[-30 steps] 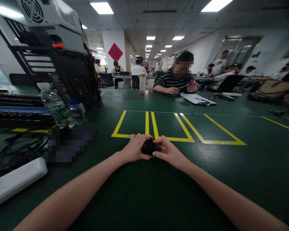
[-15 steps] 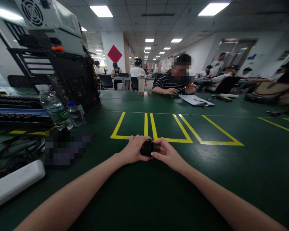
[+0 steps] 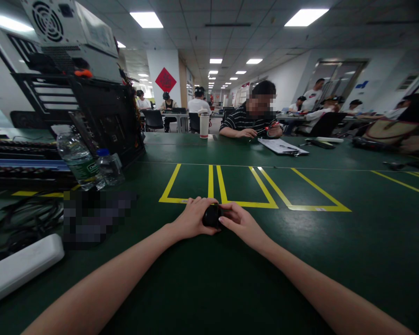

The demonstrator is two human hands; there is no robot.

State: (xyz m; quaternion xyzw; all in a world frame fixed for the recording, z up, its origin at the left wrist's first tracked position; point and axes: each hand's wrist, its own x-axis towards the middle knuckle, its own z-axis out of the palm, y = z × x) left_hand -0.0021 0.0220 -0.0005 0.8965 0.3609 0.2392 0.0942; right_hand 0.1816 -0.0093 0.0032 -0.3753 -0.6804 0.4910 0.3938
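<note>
One black object (image 3: 211, 217) was twelve o'clock from us, just short of yellow tape (image 3: 254, 204). We had left hand (image 3: 192, 218) wrapped round its nine-o'clock side, right hand (image 3: 244, 224) pinching its three-o'clock edge, thumb against fingers; neither nearer. Long axis we couldn't tell.

L hand (image 3: 193, 218) holds blk obj (image 3: 210, 216) | R hand (image 3: 244, 226) fingers (image 3: 231, 224) at its R side, grip unclear | grn table (image 3: 212, 284) below
</note>
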